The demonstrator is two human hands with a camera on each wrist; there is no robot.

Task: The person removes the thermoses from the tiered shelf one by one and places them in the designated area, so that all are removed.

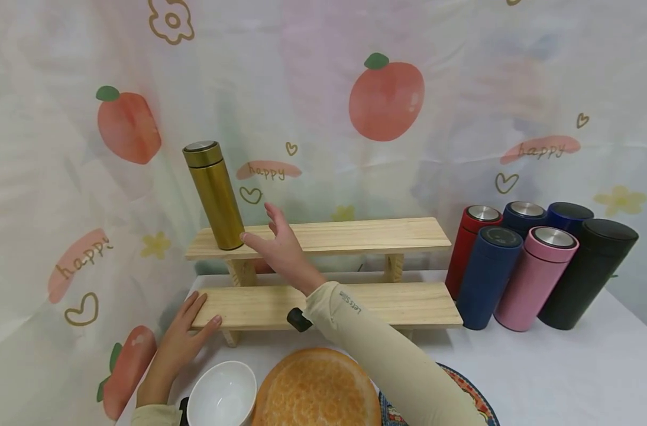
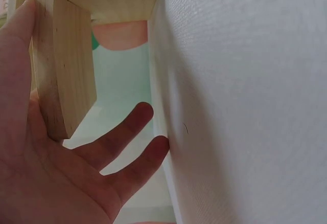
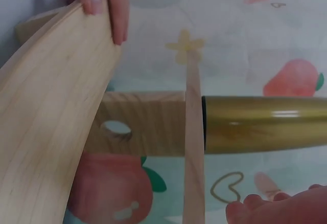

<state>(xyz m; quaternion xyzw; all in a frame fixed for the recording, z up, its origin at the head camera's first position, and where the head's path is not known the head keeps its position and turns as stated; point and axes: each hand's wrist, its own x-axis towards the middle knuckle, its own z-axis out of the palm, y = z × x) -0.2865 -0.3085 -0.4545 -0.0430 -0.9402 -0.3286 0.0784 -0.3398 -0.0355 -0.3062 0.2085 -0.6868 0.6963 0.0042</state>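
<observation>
A gold thermos (image 1: 213, 195) with a steel-topped lid stands on the left end of the upper plank (image 1: 350, 235) of a two-tier wooden shelf. My right hand (image 1: 285, 251) is just right of its base, fingers spread and holding nothing. In the right wrist view the fingers (image 3: 286, 208) show apart from the thermos (image 3: 260, 124). My left hand (image 1: 182, 334) holds the left end of the lower plank (image 1: 323, 305). The left wrist view shows the plank end (image 2: 61, 65) between thumb and palm, with two fingers stretched out below.
Several thermoses stand at the right: red (image 1: 469, 248), blue (image 1: 488, 278), pink (image 1: 536, 278) and black (image 1: 586, 275) among them. In front of the shelf are a white bowl (image 1: 222, 393), a round golden-brown item (image 1: 318, 390) and a patterned plate (image 1: 480, 396) partly behind my right sleeve.
</observation>
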